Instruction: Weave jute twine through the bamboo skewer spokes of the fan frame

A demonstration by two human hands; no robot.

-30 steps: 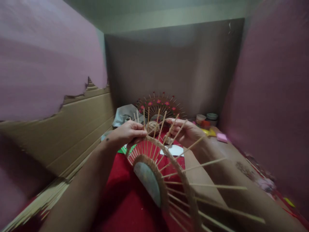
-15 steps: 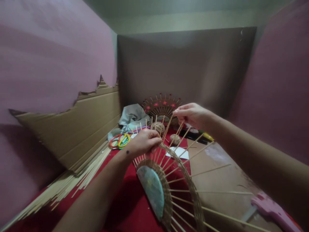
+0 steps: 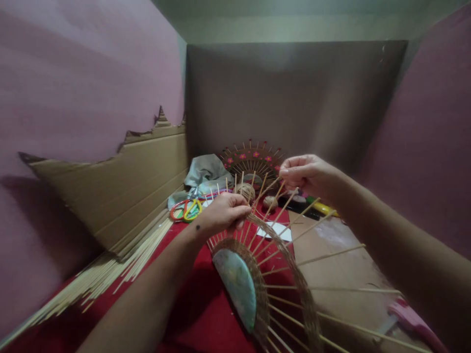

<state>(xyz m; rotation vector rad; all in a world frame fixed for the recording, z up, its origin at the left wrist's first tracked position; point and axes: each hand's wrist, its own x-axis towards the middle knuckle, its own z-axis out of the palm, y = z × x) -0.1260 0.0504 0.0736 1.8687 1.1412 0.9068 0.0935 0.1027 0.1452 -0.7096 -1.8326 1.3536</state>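
Note:
A half-round fan frame (image 3: 235, 282) of thin sticks leans in front of me, with a pale green-blue half-disc at its base and a woven twine band next to it. A second woven band (image 3: 290, 260) arcs across the sticks farther out. At the upper end of this band, my left hand (image 3: 230, 211) is closed, pinching the band and sticks; its fingertips are partly hidden. My right hand (image 3: 303, 174) pinches a thin strand of twine (image 3: 268, 187), stretched among the stick tips toward my left hand.
Two twine balls (image 3: 270, 203) lie beyond the fan. Scissors (image 3: 186, 211) and loose sticks (image 3: 121, 269) lie left, beside leaning cardboard (image 3: 147, 171). A finished flowered fan (image 3: 252, 159) stands at the back. A pink tool, perhaps a glue gun (image 3: 412, 316), lies right.
My right hand has drawn a little to the right, away from my left hand, and the strand between them shows more clearly. The left hand keeps its hold. The view has shifted slightly.

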